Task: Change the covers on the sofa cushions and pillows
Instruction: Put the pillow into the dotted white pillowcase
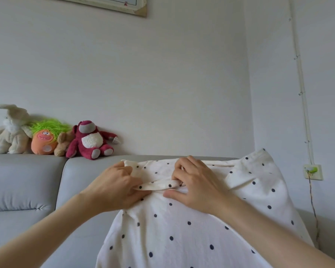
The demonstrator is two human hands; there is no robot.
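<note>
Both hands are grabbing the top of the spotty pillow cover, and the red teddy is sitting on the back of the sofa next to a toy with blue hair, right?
Almost. The toy beside the red teddy has green hair, not blue, as the head view shows. The rest is right: the left hand and right hand grip the spotty pillow cover.

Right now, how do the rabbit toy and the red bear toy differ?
The rabbit toy is cream all over; the red bear toy is dark pink with a white belly. The rabbit sits far left, the bear nearest the hands. Both rest on the sofa back against the wall.
</note>
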